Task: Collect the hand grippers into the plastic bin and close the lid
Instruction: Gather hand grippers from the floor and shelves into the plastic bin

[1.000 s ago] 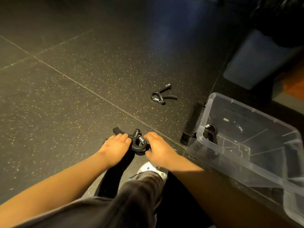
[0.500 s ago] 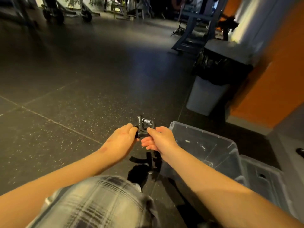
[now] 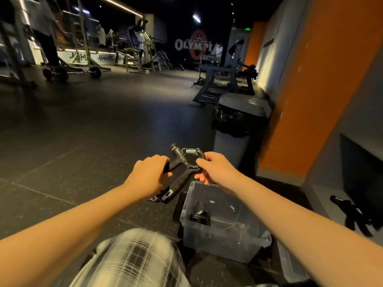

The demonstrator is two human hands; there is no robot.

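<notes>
Hand gripper [image 3: 182, 172] — left hand [image 3: 148, 176], right hand [image 3: 216, 169] holding.

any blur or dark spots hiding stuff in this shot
Head view: dim gym light, the floor dark; the held hand gripper, the left hand and right hand are lit and sharp; the orange wall looks smeared; the wide lens bends the edges; the second gripper in the plastic bin is a dark shape, details lost.

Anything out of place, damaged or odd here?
Nothing is damaged or spilled. Only a black forked object lies stray on the grey ledge, apart from the clear plastic bin; too dim to tell whether it is a hand gripper.
</notes>
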